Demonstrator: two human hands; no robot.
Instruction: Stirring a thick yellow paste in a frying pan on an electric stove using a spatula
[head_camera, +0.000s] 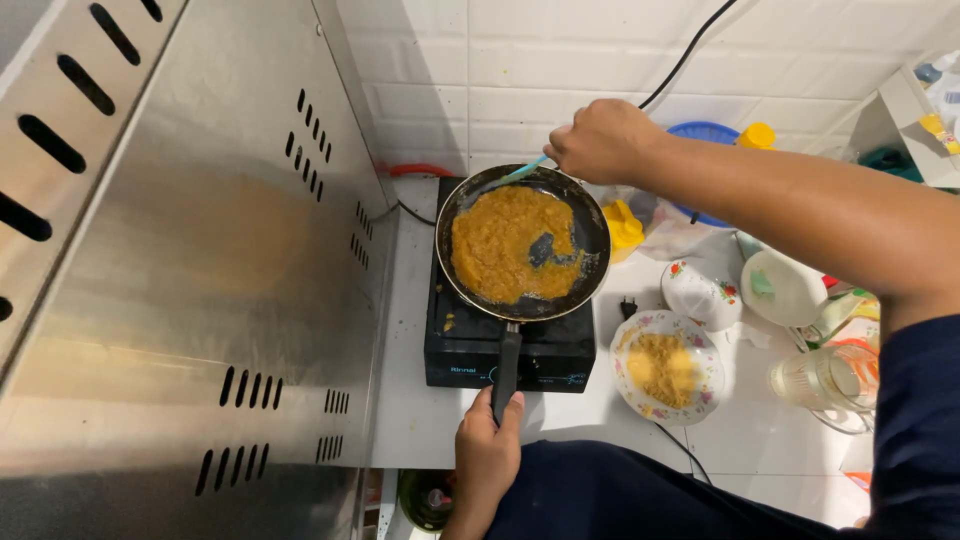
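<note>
A black frying pan sits on a black portable cooktop, filled with an orange-yellow mash that leaves a bare patch near the middle. My left hand grips the pan's black handle at the near edge. Over the pan's far rim, my right hand is shut on a light blue spatula, whose tip points down into the pan at its far left side.
A large steel range hood fills the left. Right of the cooktop stand a floral plate with yellow crumbs, a small floral bowl, a white bowl, a glass jug and a blue basket.
</note>
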